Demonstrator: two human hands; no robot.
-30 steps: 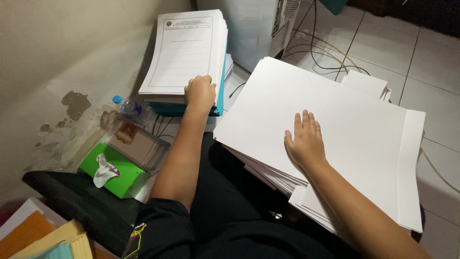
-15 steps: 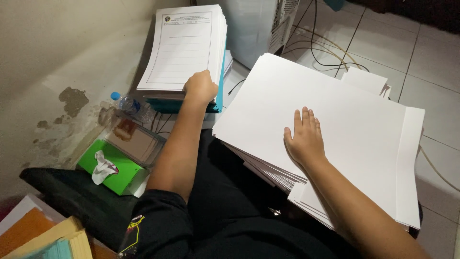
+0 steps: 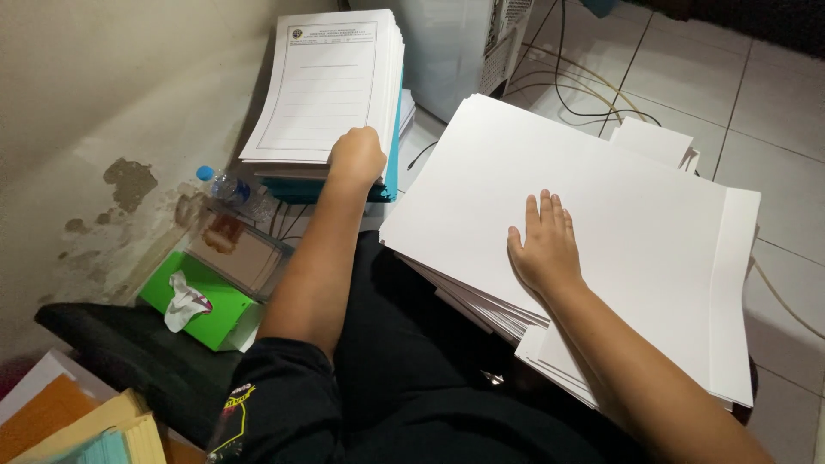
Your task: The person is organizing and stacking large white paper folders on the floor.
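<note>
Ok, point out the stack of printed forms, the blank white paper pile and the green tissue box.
stack of printed forms (image 3: 322, 94), head view, middle of the top sheet.
blank white paper pile (image 3: 627, 206), head view, bare top sheet beyond the right hand.
green tissue box (image 3: 219, 301), head view, green top face beside the tissue.

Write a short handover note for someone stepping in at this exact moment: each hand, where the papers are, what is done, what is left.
Left hand: gripping the near edge of the printed forms stack by the wall.
Right hand: flat, palm down on the blank white sheets on the lap.
Done: both stacks lie fairly squared.
Left: no sheet is lifted clear of either stack.
</note>
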